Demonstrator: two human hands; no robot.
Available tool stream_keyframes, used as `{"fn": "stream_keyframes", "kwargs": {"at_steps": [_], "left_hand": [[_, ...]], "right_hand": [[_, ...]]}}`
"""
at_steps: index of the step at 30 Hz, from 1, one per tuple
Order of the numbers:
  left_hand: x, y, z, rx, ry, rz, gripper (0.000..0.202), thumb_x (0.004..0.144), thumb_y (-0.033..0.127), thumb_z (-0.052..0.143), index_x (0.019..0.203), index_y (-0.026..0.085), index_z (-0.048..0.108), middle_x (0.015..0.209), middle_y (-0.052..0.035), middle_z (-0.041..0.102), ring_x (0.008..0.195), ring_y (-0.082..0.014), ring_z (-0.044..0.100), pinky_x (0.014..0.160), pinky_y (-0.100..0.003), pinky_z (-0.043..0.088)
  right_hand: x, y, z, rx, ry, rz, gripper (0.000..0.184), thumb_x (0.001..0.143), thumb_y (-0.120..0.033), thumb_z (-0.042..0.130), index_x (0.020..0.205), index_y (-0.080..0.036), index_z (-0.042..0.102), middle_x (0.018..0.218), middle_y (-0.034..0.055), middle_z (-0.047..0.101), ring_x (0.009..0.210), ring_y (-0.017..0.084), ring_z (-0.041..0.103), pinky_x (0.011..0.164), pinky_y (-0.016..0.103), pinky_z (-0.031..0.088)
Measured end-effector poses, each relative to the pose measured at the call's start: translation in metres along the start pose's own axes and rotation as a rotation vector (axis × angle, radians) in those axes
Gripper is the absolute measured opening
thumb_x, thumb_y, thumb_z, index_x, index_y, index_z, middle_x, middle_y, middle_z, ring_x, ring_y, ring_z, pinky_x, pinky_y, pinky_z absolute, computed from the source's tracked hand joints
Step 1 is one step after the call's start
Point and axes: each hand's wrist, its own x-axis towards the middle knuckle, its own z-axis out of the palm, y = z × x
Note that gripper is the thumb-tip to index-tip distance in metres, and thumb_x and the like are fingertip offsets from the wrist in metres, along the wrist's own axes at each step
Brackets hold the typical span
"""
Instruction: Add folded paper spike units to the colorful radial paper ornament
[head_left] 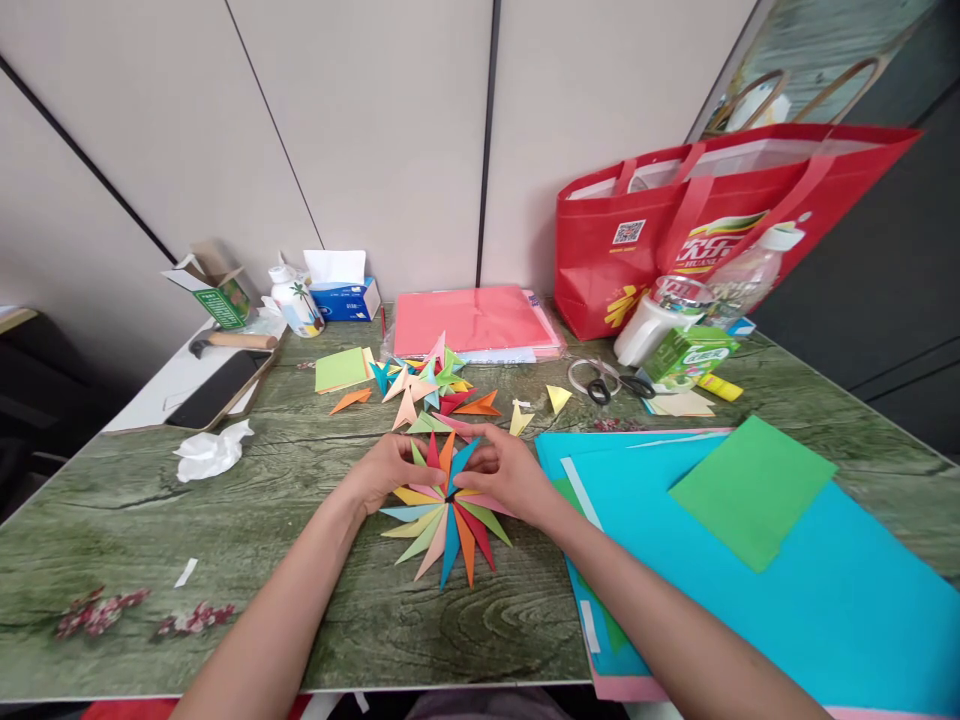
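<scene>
A round star of folded paper points (450, 545) in many colours lies on the table in front of me. My left hand (390, 472) grips its upper left part, the thumb pressing near the centre and the fingers curled behind the points. On the upper right part, my right hand (510, 478) pinches the star close to an orange and a blue point. The fingertips under the paper are partly hidden. Just beyond the hands lies a heap of loose folded paper pieces (409, 385) in several colours.
Blue paper sheets (712, 620) with a green square (754, 490) lie at right. Farther back are scissors (600, 390), a white mug (645, 332), a red bag (600, 270) and red paper (472, 320). A crumpled tissue (214, 450) and a phone (217, 388) lie at left.
</scene>
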Motion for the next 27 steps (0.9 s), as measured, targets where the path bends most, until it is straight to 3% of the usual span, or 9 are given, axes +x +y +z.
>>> {"fn": "stream_keyframes", "kwargs": {"at_steps": [12,27], "left_hand": [[0.0004,-0.0006,0.0017,0.017,0.029,0.022,0.027,0.040,0.019,0.081,0.057,0.012,0.061,0.049,0.0030,0.059,0.043,-0.0067,0.050,0.043,-0.018,0.038],[0.0011,-0.0009,0.0051,0.048,0.084,0.018,0.030,0.040,0.020,0.080,0.061,0.011,0.062,0.048,0.0014,0.060,0.042,-0.0101,0.053,0.042,-0.020,0.040]], "right_hand": [[0.0016,0.0008,0.0014,0.018,0.021,0.032,0.060,0.056,-0.019,0.073,0.111,-0.017,0.050,0.063,-0.0032,0.059,0.059,0.015,0.060,0.054,0.026,0.048],[0.0058,0.0020,0.0030,-0.183,0.014,0.023,0.045,0.059,-0.017,0.067,0.100,-0.018,0.049,0.059,-0.0036,0.058,0.058,0.016,0.059,0.050,0.023,0.043]]}}
